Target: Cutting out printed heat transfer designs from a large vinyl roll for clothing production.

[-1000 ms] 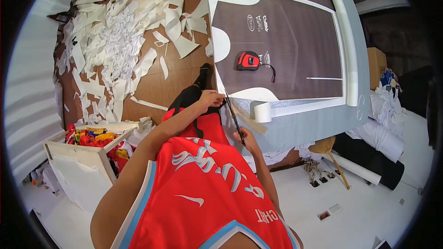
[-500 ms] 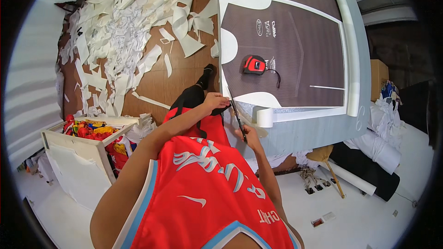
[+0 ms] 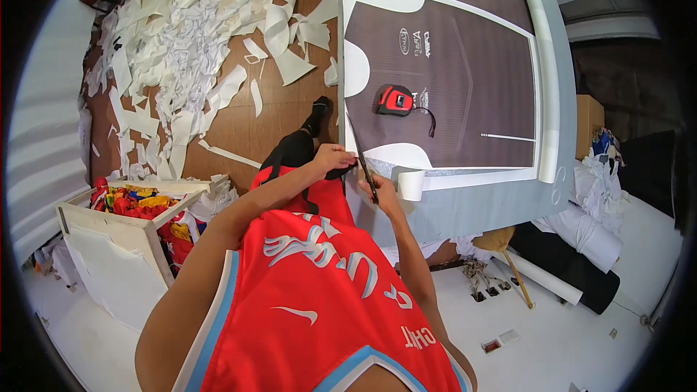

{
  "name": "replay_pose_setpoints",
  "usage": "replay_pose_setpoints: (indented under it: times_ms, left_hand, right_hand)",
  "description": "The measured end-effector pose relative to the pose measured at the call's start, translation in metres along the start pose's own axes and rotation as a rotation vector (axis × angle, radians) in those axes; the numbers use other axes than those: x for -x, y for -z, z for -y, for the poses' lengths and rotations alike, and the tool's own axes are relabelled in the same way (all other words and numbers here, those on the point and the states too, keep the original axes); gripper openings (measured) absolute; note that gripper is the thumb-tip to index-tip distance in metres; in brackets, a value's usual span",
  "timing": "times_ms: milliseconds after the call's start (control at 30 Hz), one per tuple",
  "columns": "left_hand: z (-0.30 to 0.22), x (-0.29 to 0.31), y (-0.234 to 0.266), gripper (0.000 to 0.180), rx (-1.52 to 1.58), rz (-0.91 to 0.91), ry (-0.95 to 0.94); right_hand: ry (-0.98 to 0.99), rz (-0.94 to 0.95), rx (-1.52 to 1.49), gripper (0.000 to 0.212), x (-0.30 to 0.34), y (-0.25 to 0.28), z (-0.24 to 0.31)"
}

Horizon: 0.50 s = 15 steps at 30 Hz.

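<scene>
Your left hand [image 3: 332, 157] and right hand [image 3: 380, 190] sit close together, both clamped on long dark scissors [image 3: 363, 163] at the table's near-left edge | risk: blades may wander off the dark printed fabric [image 3: 465, 87] | curled white paper [image 3: 410, 183] just right | red tape measure [image 3: 394, 100] farther on.

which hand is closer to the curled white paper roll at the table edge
Right. The right hand sits just beside the curled white paper roll, almost touching it. The left hand is farther off, up and to the left, gripping the long dark tool.
</scene>
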<state>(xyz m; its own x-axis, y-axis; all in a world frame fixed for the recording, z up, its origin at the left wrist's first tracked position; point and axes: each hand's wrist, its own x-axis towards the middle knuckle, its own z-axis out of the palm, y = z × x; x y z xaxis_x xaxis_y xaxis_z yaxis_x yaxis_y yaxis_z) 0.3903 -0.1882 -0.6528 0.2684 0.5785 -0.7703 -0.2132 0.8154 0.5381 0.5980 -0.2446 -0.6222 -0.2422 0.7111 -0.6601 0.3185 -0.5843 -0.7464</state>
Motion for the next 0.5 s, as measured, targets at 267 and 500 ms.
replay_pose_setpoints:
  times_ms: [267, 500]
  left_hand:
    - [0.002, 0.002, 0.007, 0.01, 0.008, 0.013, -0.006]
    - [0.003, 0.016, 0.045, 0.029, -0.872, -0.311, -0.133]
  right_hand:
    - [-0.026, -0.02, -0.08, 0.026, -0.018, -0.013, 0.022]
    - [0.012, -0.143, 0.065, 0.041, -0.008, -0.02, 0.011]
